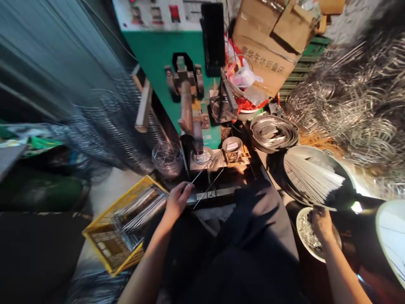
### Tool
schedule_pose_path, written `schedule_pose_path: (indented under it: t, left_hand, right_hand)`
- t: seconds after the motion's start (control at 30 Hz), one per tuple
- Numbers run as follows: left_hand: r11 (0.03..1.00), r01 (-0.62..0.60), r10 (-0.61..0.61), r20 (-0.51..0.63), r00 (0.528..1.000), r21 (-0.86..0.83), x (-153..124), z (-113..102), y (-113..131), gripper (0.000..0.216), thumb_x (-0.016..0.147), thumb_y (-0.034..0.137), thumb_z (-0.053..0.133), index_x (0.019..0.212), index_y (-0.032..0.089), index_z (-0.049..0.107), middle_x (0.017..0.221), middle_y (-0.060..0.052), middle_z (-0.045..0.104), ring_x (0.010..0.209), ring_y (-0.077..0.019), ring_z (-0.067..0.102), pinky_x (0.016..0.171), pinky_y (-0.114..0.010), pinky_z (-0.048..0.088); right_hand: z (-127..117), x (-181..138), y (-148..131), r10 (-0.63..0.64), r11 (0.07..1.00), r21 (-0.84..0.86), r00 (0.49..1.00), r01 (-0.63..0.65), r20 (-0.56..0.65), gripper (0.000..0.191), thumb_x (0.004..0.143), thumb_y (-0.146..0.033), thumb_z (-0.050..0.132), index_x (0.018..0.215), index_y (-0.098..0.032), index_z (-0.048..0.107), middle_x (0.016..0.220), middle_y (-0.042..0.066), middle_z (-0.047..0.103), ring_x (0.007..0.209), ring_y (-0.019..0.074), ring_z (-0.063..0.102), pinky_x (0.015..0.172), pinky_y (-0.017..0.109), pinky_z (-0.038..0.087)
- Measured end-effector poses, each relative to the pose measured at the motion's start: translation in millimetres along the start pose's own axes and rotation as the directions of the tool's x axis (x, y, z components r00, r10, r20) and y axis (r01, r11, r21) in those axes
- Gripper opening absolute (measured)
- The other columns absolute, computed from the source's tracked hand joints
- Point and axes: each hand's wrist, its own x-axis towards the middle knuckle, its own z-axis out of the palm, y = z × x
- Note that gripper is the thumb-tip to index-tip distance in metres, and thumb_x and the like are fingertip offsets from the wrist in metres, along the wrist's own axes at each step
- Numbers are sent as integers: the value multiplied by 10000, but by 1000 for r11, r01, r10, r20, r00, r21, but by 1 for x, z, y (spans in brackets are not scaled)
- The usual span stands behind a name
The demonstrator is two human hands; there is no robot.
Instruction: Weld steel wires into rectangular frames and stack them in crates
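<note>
My left hand (pixel 177 199) is closed in a pinch on a thin metal rod (pixel 199 174). The rod slants up and right toward a small round dish (pixel 203 156) of shiny bits below the machine's head (pixel 187 105). Another thin rod (pixel 209 188) lies slanted across the front edge of the machine. At the right, my right hand (pixel 322 226) is down in a pale bowl (pixel 300 228) of small metal pieces (pixel 307 233). Its fingers are curled together in shadow; what they hold, if anything, is hidden.
A yellow crate (pixel 110 211) with bundled metal rods stands at the left. Coiled wire racks (pixel 117 122) are behind it. A round pan (pixel 351 177) holds flat metal strips, near a coil of strip (pixel 274 131). A cardboard box (pixel 262 46) and tangled wire parts (pixel 357 101) fill the back right.
</note>
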Motion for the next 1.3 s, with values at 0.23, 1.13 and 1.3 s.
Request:
schedule_pose_path:
  t: [0.23,1.13,1.3]
  left_hand:
    - [990,-74,76,-9,997,117,8,3,-3,304,932,426,500,834,177,645,601,28,475,565,-140,431,545,-243,325]
    - [987,-105,136,-288,948,123,-37,30,-4,276,975,348,460,870,181,653,738,-13,675,665,-155,613,655,-247,440]
    - [991,-88,116,-332,936,100,-40,28,-7,268,975,342,466,894,173,658,744,-20,680,655,-155,619,643,-245,443]
  right_hand:
    - [97,5,-127,-181,947,304,957,107,228,474,719,-533,721,1024,-171,711,771,57,696,686,206,648,733,365,551]
    - [289,-124,-259,-243,721,582,651,-375,720,381,689,-490,802,713,-164,606,569,-23,610,437,73,542,393,150,441]
    - [291,-137,-275,-274,689,636,686,-349,673,337,693,-448,793,739,-172,604,586,-31,597,446,72,514,395,159,426]
